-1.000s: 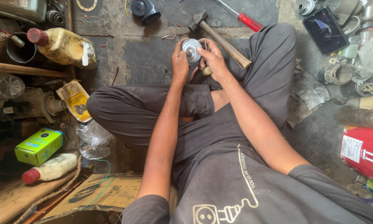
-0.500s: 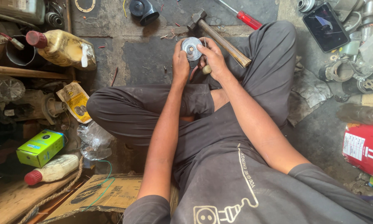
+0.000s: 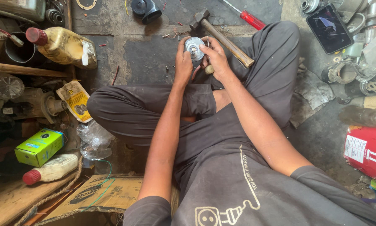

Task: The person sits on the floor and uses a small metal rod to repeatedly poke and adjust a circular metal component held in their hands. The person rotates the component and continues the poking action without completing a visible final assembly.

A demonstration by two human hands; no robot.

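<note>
I sit cross-legged on the floor in dark grey trousers. Both hands are raised in front of my knees around a small round silver metal part (image 3: 194, 47) with a dark hub in its middle. My left hand (image 3: 182, 62) grips its left side. My right hand (image 3: 214, 56) closes over its right side, and a small wooden knob, perhaps a tool handle, shows under that palm. A hammer (image 3: 223, 37) with a wooden handle lies on the floor just beyond my right hand, its head pointing away.
A red-handled screwdriver (image 3: 250, 17) and a black fitting (image 3: 145, 9) lie ahead. A phone (image 3: 329, 28) and metal parts (image 3: 352, 75) lie to the right, with a red box (image 3: 364, 151). Left: an oil bottle (image 3: 62, 45), a green box (image 3: 39, 146), a white bottle (image 3: 50, 169), cardboard (image 3: 102, 194).
My hands have stayed around the silver part with only slight finger shifts. The view has drifted a little; nothing on the floor has moved.
</note>
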